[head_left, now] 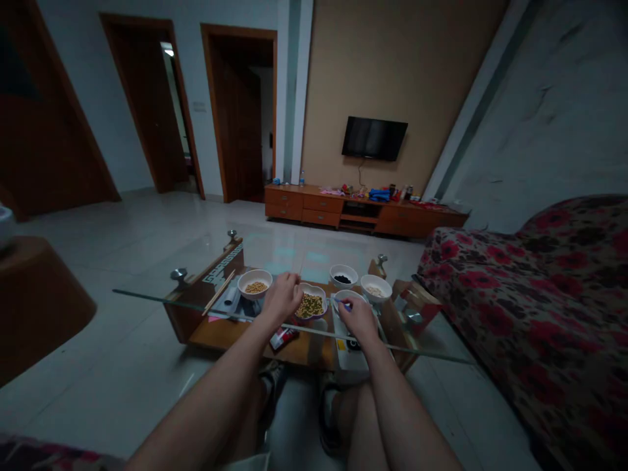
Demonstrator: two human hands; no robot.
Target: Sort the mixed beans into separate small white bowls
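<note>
My left hand (283, 296) is over the near side of the glass table, at the left rim of a lobed bowl (312, 303) of yellow and green beans or grains. Its fingers are curled together; what they hold, if anything, is too dark to make out. My right hand (359, 318) pinches a small blue-purple item (345, 305) above a white bowl (349, 296), whose contents my hand partly hides. Left of my left hand stands a white bowl (255, 284) of yellowish beans. Beyond my right hand are a bowl of black beans (343, 277) and a bowl of pale pieces (375, 288).
Chopsticks (218, 293) lie at the table's left. A red-and-white packet (283, 337) is on the wooden shelf under the glass tabletop (161, 296). A floral sofa (530, 307) stands right, a brown stool (36, 301) left, a TV cabinet (321, 204) at the back.
</note>
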